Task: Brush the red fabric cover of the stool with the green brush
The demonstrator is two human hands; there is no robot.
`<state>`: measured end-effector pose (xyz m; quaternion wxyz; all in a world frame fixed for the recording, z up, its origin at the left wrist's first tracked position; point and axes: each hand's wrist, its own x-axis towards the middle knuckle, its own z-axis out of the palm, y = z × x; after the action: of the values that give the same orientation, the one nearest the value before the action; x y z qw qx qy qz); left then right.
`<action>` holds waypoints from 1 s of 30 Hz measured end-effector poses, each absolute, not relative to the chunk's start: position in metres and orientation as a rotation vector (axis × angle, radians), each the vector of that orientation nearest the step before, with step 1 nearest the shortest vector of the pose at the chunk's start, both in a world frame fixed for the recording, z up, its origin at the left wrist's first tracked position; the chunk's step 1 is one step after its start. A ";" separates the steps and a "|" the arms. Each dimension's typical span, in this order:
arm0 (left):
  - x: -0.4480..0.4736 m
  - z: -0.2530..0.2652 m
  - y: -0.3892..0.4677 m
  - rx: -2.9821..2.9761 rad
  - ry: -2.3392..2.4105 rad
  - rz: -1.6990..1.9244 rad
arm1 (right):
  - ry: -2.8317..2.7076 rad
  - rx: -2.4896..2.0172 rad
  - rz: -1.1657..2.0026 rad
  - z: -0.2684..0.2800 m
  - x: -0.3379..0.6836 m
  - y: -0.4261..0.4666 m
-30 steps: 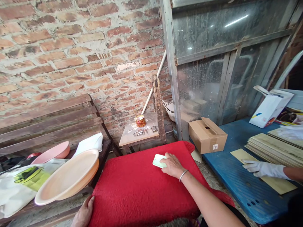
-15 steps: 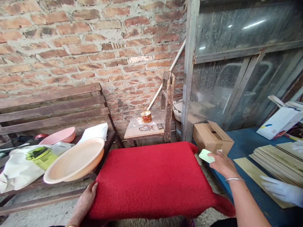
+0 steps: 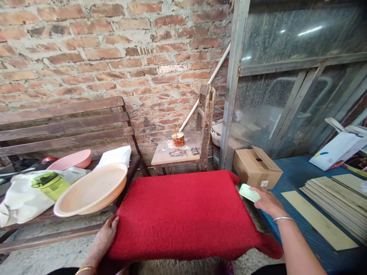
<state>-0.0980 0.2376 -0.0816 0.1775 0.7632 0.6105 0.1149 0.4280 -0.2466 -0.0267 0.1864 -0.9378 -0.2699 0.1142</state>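
Carried rightward from over the red cloth [image 3: 183, 217] since a second ago, one pale-green object [image 3: 249, 193] is now by its right edge, the right hand's [image 3: 268, 202] grip closed around one end. At the left edge rests the left hand [image 3: 106, 233]; how far its grip closes, I cannot tell. Beyond are one cardboard box [image 3: 255, 170], one loose strip [image 3: 318, 219] on the blue worktop [image 3: 295, 172], and two padlocks [image 3: 195, 151] near one tin [image 3: 178, 140].

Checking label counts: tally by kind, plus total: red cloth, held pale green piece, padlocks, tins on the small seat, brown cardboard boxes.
Red cloth: 1
Green piece: 1
Padlocks: 2
Tin: 1
Brown box: 1
Total: 6
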 end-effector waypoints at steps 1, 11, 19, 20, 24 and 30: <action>-0.098 -0.082 0.238 2.156 1.730 0.310 | -0.728 -2.661 0.322 -0.027 0.430 -0.255; -0.098 -0.084 0.240 2.159 1.760 0.285 | -0.889 -2.432 0.603 -0.017 0.393 -0.231; -0.097 -0.084 0.236 2.188 1.730 0.346 | -0.673 -2.619 0.454 -0.019 0.422 -0.284; -0.096 -0.084 0.236 2.186 1.733 0.352 | -0.698 -2.560 0.471 -0.017 0.418 -0.280; -0.093 -0.081 0.232 2.174 1.744 0.364 | -0.839 -2.345 0.613 -0.008 0.388 -0.243; -0.092 -0.077 0.228 2.164 1.741 0.298 | -0.863 -2.379 0.631 -0.021 0.388 -0.252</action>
<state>-0.0918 0.2278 -0.0767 0.1732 0.7631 0.6137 0.1050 0.3879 -0.2516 -0.0206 0.2635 -0.8798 -0.3193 0.2334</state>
